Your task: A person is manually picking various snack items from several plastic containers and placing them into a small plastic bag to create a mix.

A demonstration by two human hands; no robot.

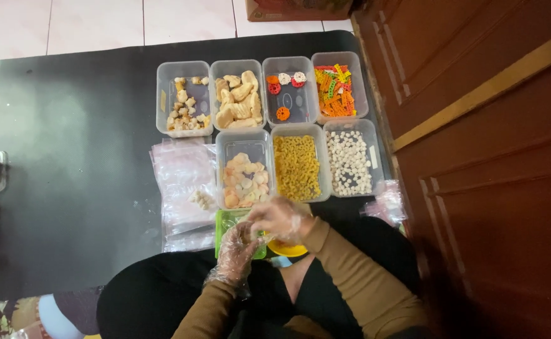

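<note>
Both hands are working right at the near edge of the black mat point(68, 157), pretty much over the person's lap. The left hand point(236, 250) is wearing a thin clear plastic glove and its fingers are curling in toward the right hand point(283, 218), which is also gloved and bunched up over something small. Can't tell what's actually in the grip of either one, it's too blurry and the fingers are covering it. They're hovering over a green tray point(226, 221), with a yellow dish point(288, 250) peeking out just under the right wrist.

Just beyond the hands, seven clear plastic tubs are sitting packed edge to edge in two rows. The nearest three are the tub of pale orange crackers point(244, 179), the tub of yellow curly snacks point(296, 166) and the tub of small white pieces point(349, 162). The far row is holding more beige snacks plus some bright orange and green ones.

A stack of clear plastic bags point(181, 182) is lying just left of the tubs, with a few pieces on top.

Space-wise: the right side is getting cramped, since a brown wooden door point(489, 157) is running right along the mat's edge beside the tubs. The left half of the mat is wide open until a few more containers at the far left edge.
</note>
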